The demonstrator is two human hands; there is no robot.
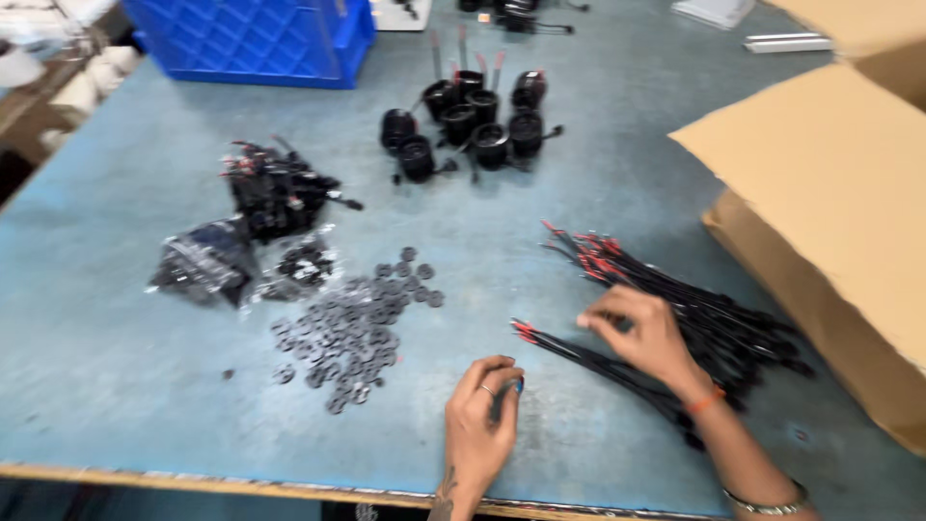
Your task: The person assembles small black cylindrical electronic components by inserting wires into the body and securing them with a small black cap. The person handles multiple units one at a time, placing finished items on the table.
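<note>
My left hand (482, 415) rests near the front edge of the blue-grey table (116, 318), fingers curled around a small dark blue object I cannot make out. My right hand (641, 333) reaches into a bundle of black wires with red tips (714, 318) and pinches at one of them. A scatter of small dark round washers (352, 323) lies left of both hands.
Several black cylindrical parts (473, 121) stand at the back centre. A pile of black wired pieces (275, 193) and a clear bag of dark parts (207, 260) sit at left. A blue crate (256, 39) is at the back. An open cardboard box (839, 203) stands at right.
</note>
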